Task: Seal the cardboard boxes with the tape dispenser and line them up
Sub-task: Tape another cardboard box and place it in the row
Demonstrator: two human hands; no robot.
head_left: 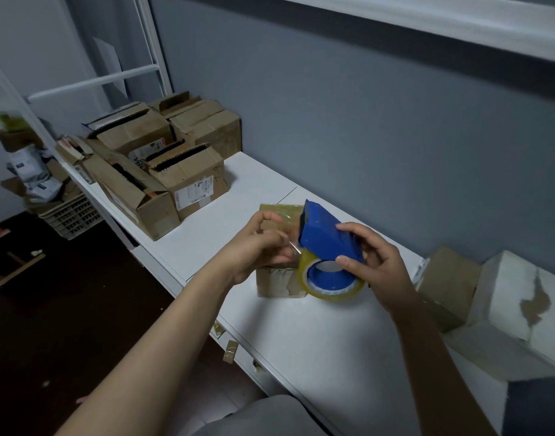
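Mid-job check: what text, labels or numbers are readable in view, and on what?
"7-9" or possibly "7.9", handwritten: on the side of the open cardboard box.
White label on that box: print too small to read.
Handwriting just left of that box: too blurred to read.
Tape dispenser: no text visible.

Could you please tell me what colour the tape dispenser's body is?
The tape dispenser is blue, seen best in the head view, gripped by the right hand.

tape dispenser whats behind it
A small cardboard box on the white table, its top glossy with tape. The tape dispenser, left hand and right hand hide its middle and right side.
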